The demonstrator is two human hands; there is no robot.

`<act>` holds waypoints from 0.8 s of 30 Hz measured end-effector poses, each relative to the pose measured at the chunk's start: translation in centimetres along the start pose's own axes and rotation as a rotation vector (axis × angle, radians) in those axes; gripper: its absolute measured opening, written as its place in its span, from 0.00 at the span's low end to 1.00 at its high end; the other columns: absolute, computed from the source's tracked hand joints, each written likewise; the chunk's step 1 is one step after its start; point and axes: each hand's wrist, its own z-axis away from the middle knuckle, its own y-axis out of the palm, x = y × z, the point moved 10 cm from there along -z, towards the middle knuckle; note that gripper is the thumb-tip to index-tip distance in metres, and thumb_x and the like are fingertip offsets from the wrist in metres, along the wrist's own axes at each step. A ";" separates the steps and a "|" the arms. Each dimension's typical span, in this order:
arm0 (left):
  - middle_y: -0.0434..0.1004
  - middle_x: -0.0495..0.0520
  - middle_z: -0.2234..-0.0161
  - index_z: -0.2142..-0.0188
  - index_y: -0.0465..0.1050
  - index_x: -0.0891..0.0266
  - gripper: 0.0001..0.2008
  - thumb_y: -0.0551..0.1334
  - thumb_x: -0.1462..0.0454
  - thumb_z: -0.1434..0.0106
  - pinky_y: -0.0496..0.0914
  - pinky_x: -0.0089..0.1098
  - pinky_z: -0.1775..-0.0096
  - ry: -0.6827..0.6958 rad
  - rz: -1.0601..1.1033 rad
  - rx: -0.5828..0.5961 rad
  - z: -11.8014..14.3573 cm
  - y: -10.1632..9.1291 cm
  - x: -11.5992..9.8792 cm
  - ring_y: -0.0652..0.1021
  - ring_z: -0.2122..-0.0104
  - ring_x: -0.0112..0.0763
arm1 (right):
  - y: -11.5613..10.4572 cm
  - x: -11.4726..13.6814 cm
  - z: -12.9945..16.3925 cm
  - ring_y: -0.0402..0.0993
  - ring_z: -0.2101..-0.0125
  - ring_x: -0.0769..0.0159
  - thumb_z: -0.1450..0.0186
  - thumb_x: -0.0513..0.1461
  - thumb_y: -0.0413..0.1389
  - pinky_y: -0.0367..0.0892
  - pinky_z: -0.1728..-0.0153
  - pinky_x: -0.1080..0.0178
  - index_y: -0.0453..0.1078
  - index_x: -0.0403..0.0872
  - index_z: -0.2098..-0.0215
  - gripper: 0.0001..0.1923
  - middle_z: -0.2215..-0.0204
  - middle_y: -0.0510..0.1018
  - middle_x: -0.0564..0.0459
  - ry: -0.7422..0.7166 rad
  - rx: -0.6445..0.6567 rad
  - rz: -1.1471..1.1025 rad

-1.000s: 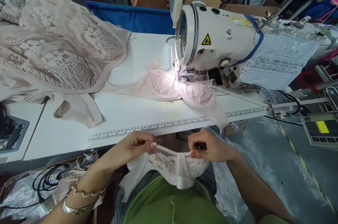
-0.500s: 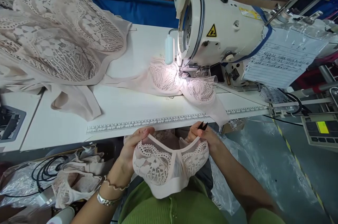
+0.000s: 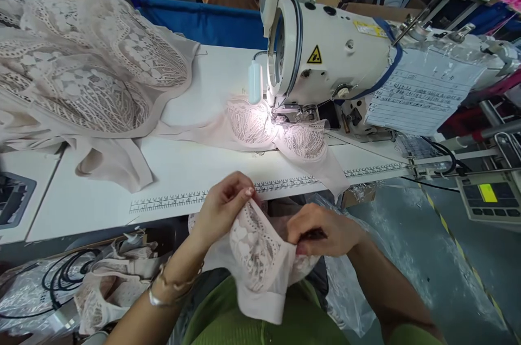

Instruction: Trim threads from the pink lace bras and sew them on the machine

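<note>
Over my lap hangs a pale pink lace bra [image 3: 260,250], its cup edge folded at the centre. My left hand [image 3: 226,204] pinches the upper strap end of one cup, at the table's front edge. With closed fingers my right hand [image 3: 325,228] grips the bra near its centre front. Something dark shows inside the right palm, too hidden to make out clearly. A second lace bra [image 3: 303,141] lies on the table, its middle under the lit needle area of a white sewing machine [image 3: 329,52].
A large pile of lace bras [image 3: 93,74] covers the table's left side. A printed ruler scale [image 3: 171,202] runs along the front edge. More bras [image 3: 101,293] and black cables [image 3: 61,280] lie below left. A control panel [image 3: 490,196] stands at right.
My left hand has moved up and right with the strap end. My right hand has shifted down to the bra's centre, and the black snips' blades it showed are now out of sight.
</note>
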 end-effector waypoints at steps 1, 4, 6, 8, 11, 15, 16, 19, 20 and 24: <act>0.79 0.53 0.68 0.68 0.77 0.59 0.08 0.71 0.58 0.40 0.72 0.32 0.67 0.184 -0.210 -0.091 0.6 -0.7 -2.6 0.78 0.67 0.37 | -0.2 0.3 0.5 0.71 0.74 0.67 0.27 0.43 0.51 0.64 0.70 0.65 0.76 0.48 0.65 0.15 0.73 0.77 0.50 -0.004 -0.049 -0.001; 0.80 0.52 0.63 0.60 0.79 0.53 0.05 0.67 0.64 0.35 0.73 0.35 0.59 0.595 -0.632 -0.126 4.6 1.0 -7.6 0.78 0.60 0.40 | -1.1 0.6 2.2 0.69 0.76 0.69 0.28 0.39 0.52 0.61 0.72 0.66 0.76 0.48 0.65 0.12 0.75 0.76 0.53 0.035 -0.262 0.056; 0.82 0.52 0.63 0.54 0.77 0.53 0.08 0.66 0.63 0.33 0.74 0.36 0.59 0.701 -0.753 0.044 7.1 3.9 -7.4 0.79 0.62 0.40 | -1.4 0.4 3.1 0.66 0.79 0.72 0.29 0.38 0.55 0.59 0.75 0.67 0.76 0.48 0.66 0.10 0.77 0.75 0.55 0.079 -0.418 0.127; 0.83 0.54 0.61 0.48 0.75 0.56 0.15 0.68 0.62 0.34 0.75 0.39 0.57 0.769 -0.839 0.123 8.7 5.9 -6.3 0.80 0.61 0.42 | -1.3 0.1 3.6 0.62 0.81 0.73 0.30 0.37 0.56 0.58 0.77 0.67 0.76 0.47 0.67 0.09 0.79 0.74 0.57 0.107 -0.532 0.187; 0.84 0.56 0.63 0.48 0.74 0.59 0.15 0.67 0.66 0.35 0.75 0.39 0.58 0.797 -0.868 0.076 9.0 6.8 -4.9 0.80 0.63 0.42 | -0.6 -0.1 3.4 0.64 0.80 0.73 0.30 0.36 0.57 0.60 0.76 0.68 0.75 0.48 0.67 0.07 0.79 0.73 0.57 0.090 -0.609 0.271; 0.79 0.52 0.69 0.61 0.76 0.58 0.05 0.65 0.69 0.35 0.73 0.30 0.67 0.638 -0.700 0.035 6.9 5.8 -3.6 0.79 0.68 0.34 | -0.5 0.6 3.4 0.73 0.70 0.69 0.31 0.34 0.56 0.67 0.67 0.65 0.74 0.48 0.66 0.07 0.59 0.79 0.47 -0.008 -0.683 0.495; 0.78 0.51 0.69 0.64 0.76 0.58 0.05 0.64 0.70 0.36 0.71 0.28 0.70 0.554 -0.653 0.042 6.3 5.3 -3.1 0.78 0.70 0.32 | -0.6 0.6 3.4 0.73 0.69 0.69 0.31 0.33 0.56 0.68 0.66 0.65 0.74 0.48 0.65 0.07 0.53 0.78 0.45 -0.017 -0.672 0.532; 0.76 0.50 0.70 0.69 0.75 0.59 0.04 0.64 0.69 0.39 0.64 0.25 0.76 0.242 -0.504 0.078 4.9 3.7 -0.9 0.73 0.74 0.28 | -0.7 -0.4 3.2 0.73 0.70 0.68 0.30 0.35 0.57 0.66 0.69 0.66 0.74 0.47 0.67 0.07 0.59 0.79 0.46 0.009 -0.531 0.472; 0.75 0.49 0.71 0.70 0.74 0.60 0.03 0.64 0.67 0.39 0.63 0.25 0.76 0.147 -0.455 0.088 4.6 3.1 -0.1 0.71 0.76 0.27 | -0.8 -0.8 3.3 0.72 0.70 0.68 0.30 0.37 0.57 0.65 0.70 0.67 0.73 0.46 0.68 0.08 0.65 0.78 0.48 0.021 -0.488 0.417; 0.68 0.47 0.75 0.71 0.72 0.61 0.09 0.66 0.58 0.40 0.59 0.24 0.76 -0.056 -0.324 0.064 4.2 0.7 1.6 0.66 0.77 0.25 | -2.5 -1.8 4.8 0.67 0.74 0.70 0.29 0.46 0.58 0.61 0.76 0.68 0.74 0.45 0.72 0.17 0.70 0.75 0.51 0.072 -0.475 0.221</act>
